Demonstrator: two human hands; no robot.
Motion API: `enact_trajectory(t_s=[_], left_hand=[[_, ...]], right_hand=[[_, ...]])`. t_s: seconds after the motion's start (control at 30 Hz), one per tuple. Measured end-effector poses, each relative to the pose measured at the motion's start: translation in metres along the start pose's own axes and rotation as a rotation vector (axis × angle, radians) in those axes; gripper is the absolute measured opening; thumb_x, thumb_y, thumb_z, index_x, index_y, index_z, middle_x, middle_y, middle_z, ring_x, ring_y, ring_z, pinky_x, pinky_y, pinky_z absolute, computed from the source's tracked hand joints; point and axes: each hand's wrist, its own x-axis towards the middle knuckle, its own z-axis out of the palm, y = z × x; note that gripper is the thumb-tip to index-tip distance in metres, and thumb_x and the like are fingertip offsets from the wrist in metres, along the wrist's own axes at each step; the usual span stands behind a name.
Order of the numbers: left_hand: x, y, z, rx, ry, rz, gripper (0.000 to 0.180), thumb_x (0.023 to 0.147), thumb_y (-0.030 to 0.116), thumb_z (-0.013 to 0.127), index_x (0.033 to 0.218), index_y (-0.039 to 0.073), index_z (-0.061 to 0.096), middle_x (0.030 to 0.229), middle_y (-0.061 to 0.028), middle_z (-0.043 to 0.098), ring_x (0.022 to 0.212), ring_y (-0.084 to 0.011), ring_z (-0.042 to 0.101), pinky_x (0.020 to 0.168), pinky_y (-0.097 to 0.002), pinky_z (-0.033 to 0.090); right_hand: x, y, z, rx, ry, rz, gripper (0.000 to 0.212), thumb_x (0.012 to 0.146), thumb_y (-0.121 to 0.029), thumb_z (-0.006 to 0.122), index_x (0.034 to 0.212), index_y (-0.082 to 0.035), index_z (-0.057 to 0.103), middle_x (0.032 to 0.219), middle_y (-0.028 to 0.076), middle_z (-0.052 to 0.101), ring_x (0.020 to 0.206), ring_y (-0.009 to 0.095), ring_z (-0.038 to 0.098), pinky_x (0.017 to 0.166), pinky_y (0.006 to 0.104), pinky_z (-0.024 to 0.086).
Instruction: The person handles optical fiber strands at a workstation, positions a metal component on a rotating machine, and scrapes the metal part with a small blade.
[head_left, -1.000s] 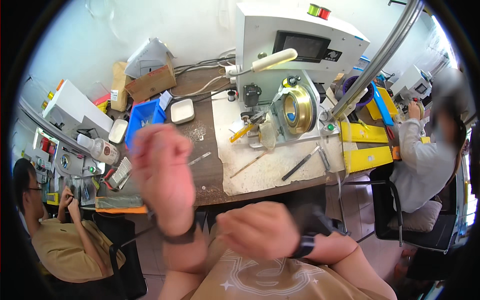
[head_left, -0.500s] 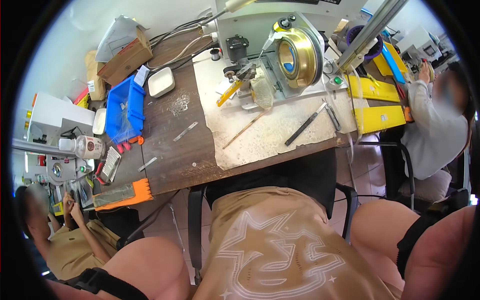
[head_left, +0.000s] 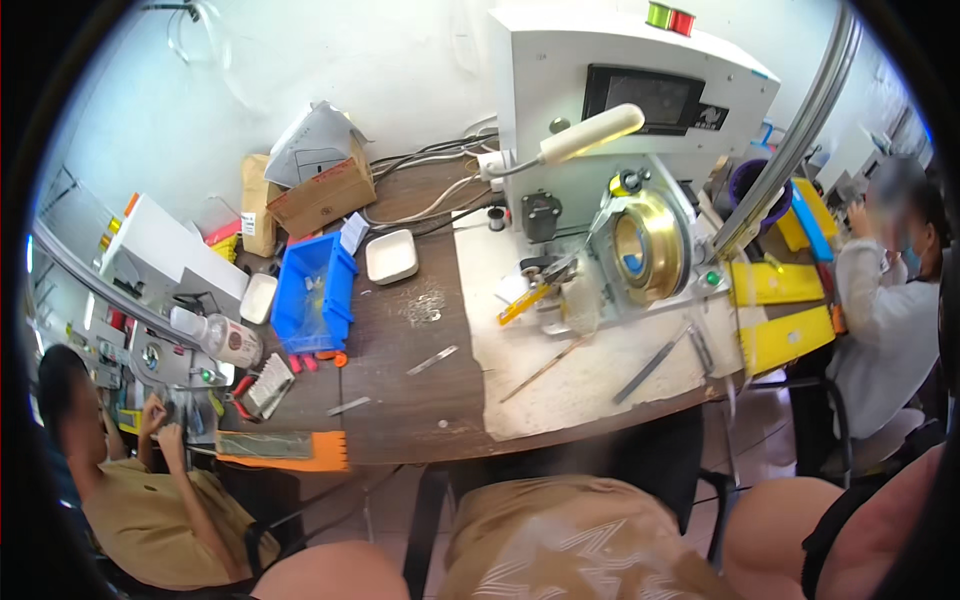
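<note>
Neither of my hands shows; parts of my left arm (head_left: 330,575) and right arm (head_left: 785,530) appear along the lower edge. Ahead of me is a wooden bench with a stained pale sheet (head_left: 530,410). On the sheet lie a thin brown stick (head_left: 543,369), a slim dark tool (head_left: 650,368) and a grey tweezer-like tool (head_left: 700,350). Behind them stands a machine with a shiny gold-coloured ring (head_left: 648,247). A yellow-bodied tool (head_left: 523,304) leans at its front left.
Left of the sheet are a blue bin (head_left: 340,285), a white dish (head_left: 391,257), small metal pieces (head_left: 424,308) and a plastic bottle (head_left: 230,340). A white lamp (head_left: 592,134) overhangs the machine. One person (head_left: 170,510) sits at left, another (head_left: 885,320) at right.
The view has tilted up, so the bench sits lower and the machine's white housing and screen now show. My arms and shirt have sunk toward the lower edge. The bench tools appear unmoved.
</note>
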Motion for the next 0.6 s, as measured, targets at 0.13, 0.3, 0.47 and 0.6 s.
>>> enact_trajectory(t_s=[0.13,0.3,0.47,0.6], left_hand=[[0.004,-0.005,0.007,0.012,0.020,0.006,0.019,0.097,0.013,0.063,0.104,-0.004,0.068,0.094,-0.0127,0.065,0.083,-0.0207,0.058,0.075,-0.0345,0.048],[0.012,-0.005,-0.002,0.054,0.042,-0.007,0.020,0.097,0.013,0.064,0.104,-0.004,0.069,0.094,-0.0127,0.067,0.084,-0.0206,0.059,0.076,-0.0342,0.049],[-0.007,-0.044,0.003,0.230,0.199,-0.201,0.020,0.097,0.013,0.065,0.105,-0.005,0.070,0.095,-0.0126,0.068,0.084,-0.0205,0.061,0.076,-0.0339,0.050],[-0.059,-0.116,0.041,0.249,0.173,-0.927,0.014,0.092,0.007,0.071,0.103,-0.002,0.073,0.090,-0.0086,0.071,0.080,-0.0175,0.064,0.071,-0.0322,0.051]], right_hand=[[0.002,0.003,0.002,-0.031,-0.004,-0.005,0.029,0.085,-0.011,0.073,0.112,-0.004,0.070,0.096,0.014,0.071,0.072,0.025,0.064,0.063,0.0365,0.050],[0.012,0.019,0.020,-0.096,0.019,0.063,0.029,0.085,-0.011,0.072,0.113,-0.004,0.069,0.098,0.015,0.072,0.074,0.025,0.064,0.064,0.0373,0.050],[-0.007,0.042,0.055,-0.317,-0.028,0.164,0.029,0.086,-0.011,0.071,0.114,-0.003,0.068,0.100,0.015,0.072,0.075,0.026,0.064,0.066,0.0382,0.050],[-0.041,0.075,0.081,-0.445,-0.132,0.202,0.030,0.086,-0.011,0.071,0.114,-0.003,0.068,0.102,0.016,0.072,0.076,0.026,0.064,0.068,0.0388,0.050]])
